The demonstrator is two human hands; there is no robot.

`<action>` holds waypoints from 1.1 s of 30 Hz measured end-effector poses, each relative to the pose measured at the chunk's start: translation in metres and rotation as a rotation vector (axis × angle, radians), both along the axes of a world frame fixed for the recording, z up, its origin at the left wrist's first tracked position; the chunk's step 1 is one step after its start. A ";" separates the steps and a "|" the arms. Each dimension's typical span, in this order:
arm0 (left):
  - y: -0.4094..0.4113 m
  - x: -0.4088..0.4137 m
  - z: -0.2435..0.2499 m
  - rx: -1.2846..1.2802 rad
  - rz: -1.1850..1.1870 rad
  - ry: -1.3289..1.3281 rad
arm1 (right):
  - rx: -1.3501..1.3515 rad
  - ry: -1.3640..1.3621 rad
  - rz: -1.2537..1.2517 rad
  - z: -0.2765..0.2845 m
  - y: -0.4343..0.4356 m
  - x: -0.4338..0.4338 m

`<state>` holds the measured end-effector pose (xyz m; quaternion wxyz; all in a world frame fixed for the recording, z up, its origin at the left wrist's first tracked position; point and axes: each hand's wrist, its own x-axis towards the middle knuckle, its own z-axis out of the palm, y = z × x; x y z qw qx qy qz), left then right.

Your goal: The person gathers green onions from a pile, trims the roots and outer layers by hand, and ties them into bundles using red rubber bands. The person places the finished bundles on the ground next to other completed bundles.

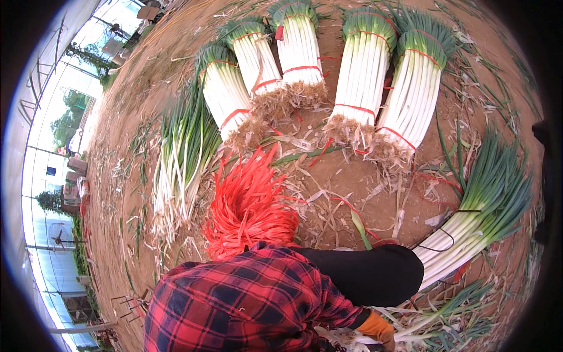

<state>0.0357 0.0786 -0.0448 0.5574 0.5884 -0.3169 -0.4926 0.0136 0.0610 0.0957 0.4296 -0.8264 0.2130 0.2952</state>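
My left hand point(377, 328), in an orange glove, is low right of centre against the white stem of a loose green onion point(411, 331); its fingers are partly hidden, so a grip cannot be told. My right hand is out of view. Above my black-clad leg point(365, 270) and plaid sleeve, a large heap of red plastic ties point(246, 207) lies on the soil. To the right, a bundle of long green onions point(457, 242) lies aslant with a dark cord around it. Loose green onions point(187, 154) lie left of the ties.
Several bundles of green onions point(363, 75) bound with red ties lie across the top, roots towards me. Leaf scraps and red tie pieces litter the brown soil point(343, 176). A thin metal pronged thing point(132, 303) is at lower left. Boxes point(77, 165) and a fan point(59, 240) stand along the greenhouse side.
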 end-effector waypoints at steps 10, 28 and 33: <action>0.010 0.018 0.039 -0.158 -0.027 0.417 | 0.110 -0.060 0.020 0.001 0.022 0.003; 0.023 0.010 -0.070 0.194 -0.131 0.422 | 0.587 -0.325 0.371 -0.041 0.196 0.096; 0.036 0.047 -0.049 0.179 0.020 0.365 | 0.618 -0.330 0.460 -0.031 0.222 0.111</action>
